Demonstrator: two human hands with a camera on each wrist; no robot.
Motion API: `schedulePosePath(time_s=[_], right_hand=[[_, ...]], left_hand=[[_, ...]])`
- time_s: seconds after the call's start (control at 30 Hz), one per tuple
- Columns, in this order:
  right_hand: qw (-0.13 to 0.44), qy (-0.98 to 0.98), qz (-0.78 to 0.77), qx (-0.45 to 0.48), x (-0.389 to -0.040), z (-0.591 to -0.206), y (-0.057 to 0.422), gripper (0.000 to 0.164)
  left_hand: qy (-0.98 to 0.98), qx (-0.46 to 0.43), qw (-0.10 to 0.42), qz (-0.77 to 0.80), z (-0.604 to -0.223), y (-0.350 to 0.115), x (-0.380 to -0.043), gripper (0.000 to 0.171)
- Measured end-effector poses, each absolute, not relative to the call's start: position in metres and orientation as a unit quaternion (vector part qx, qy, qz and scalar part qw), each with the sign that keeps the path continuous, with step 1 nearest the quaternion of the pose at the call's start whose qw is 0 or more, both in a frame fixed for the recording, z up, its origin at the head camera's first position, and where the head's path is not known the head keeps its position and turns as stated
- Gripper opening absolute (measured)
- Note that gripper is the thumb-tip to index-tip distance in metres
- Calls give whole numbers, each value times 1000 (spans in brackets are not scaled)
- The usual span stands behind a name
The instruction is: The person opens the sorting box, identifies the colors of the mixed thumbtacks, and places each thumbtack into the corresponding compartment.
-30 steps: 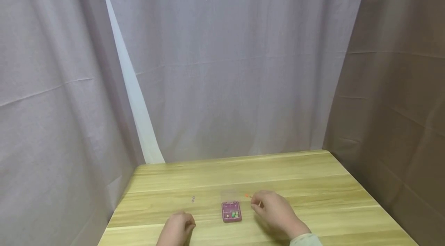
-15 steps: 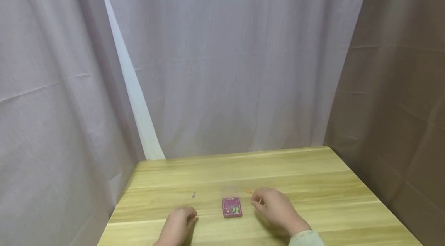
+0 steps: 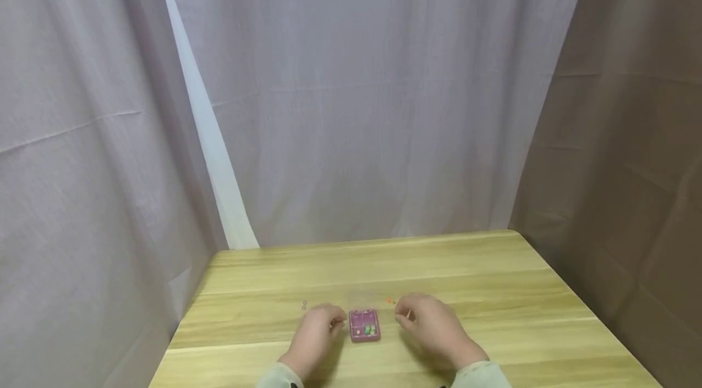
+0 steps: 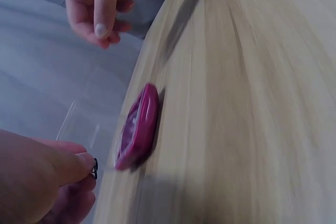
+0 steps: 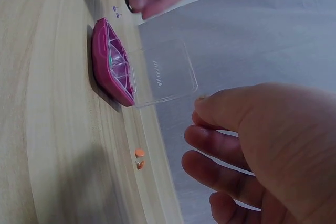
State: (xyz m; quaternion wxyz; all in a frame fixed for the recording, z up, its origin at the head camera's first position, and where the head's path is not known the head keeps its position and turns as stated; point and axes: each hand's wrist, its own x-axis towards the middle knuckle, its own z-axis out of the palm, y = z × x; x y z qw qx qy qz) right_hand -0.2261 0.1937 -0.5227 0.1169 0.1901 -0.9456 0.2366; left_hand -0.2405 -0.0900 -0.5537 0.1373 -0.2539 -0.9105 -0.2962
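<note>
My left hand (image 3: 312,336) pinches a small black hoop earring (image 4: 95,168) between thumb and fingers, close to the left side of a magenta box (image 3: 352,337). The box's clear lid (image 5: 170,74) is raised on the far side. Inside are divided compartments, with green pieces (image 3: 368,329) at the front right and one small pale piece (image 3: 358,332) at the front left. To the right of the box, my right hand (image 3: 433,327) hovers over the table with loosely curled fingers and nothing visible in them.
A pair of small orange earrings (image 5: 139,159) lies on the wooden table (image 3: 466,266), just beyond my right fingertips. Two small purple stud earrings (image 5: 116,12) lie farther left, beyond my left hand. Grey curtains (image 3: 362,132) enclose the table's back and sides.
My left hand has moved right and away from me, from the front left to beside the box, carrying the hoop earring. The right hand has stayed nearly still.
</note>
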Motion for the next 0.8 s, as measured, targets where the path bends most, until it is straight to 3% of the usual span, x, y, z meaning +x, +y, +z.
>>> schedulePosePath(time_s=[0.4,0.8], right_hand=[[115,-944,238,197,-225,-523,194,14],[111,-943,236,205,-225,-524,198,9]], left_hand=[[-922,-258,99,-272,-549,-63,-243,15],[-910,-264,135,-290,-549,-87,-238,19]])
